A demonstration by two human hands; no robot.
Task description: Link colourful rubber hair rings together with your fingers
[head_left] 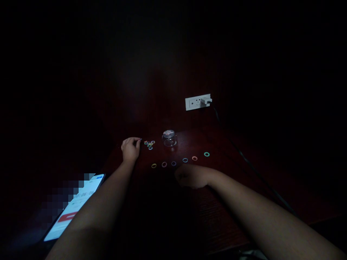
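Note:
My left hand (131, 148) is at the left, its fingers pinched on a small bluish hair tie (141, 139) that barely shows at the fingertips. Just right of it lies a pile of coloured hair ties (150, 145). Nearer to me runs a loose row of single ties: yellow (154, 165), pink (164, 164), purple (174, 163), blue (185, 160), orange (194, 158) and green (206, 154). My right hand (193, 176) is curled below the row, close to the purple and blue ties. Shadow covers its fingers, so whatever they may hold is hidden.
A clear lidded jar (170, 139) stands behind the row on the dark red table (217, 213). At the left, a lit phone (81, 202) lies partly behind my left forearm. A cable runs from a wall socket (192, 103) down the right side. Surroundings are very dark.

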